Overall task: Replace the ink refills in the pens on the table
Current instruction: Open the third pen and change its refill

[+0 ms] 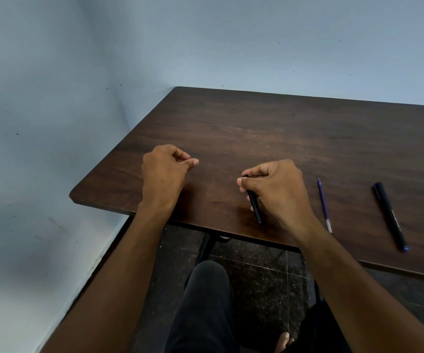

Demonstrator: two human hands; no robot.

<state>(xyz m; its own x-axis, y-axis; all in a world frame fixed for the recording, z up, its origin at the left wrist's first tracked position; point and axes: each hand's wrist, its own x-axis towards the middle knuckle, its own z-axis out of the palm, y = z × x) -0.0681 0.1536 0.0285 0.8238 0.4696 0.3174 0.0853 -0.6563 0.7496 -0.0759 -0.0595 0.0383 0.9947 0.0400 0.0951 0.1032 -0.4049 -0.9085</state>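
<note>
The right hand (273, 184) grips a slim black plastic pen (254, 206) over the dark wooden surface (256, 128); the left hand (166, 169) is curled, apparently holding nothing. Judged step: opening this pen. Next, the left must grasp its free end and twist

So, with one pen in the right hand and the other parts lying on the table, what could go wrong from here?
The thin refill lies close to the table near edge and the right hand forearm; a nudge could roll it onto the floor. The capped black pen also lies near that edge. The left hand holds nothing, so the held pen may slip when twisted one-handed.
</note>
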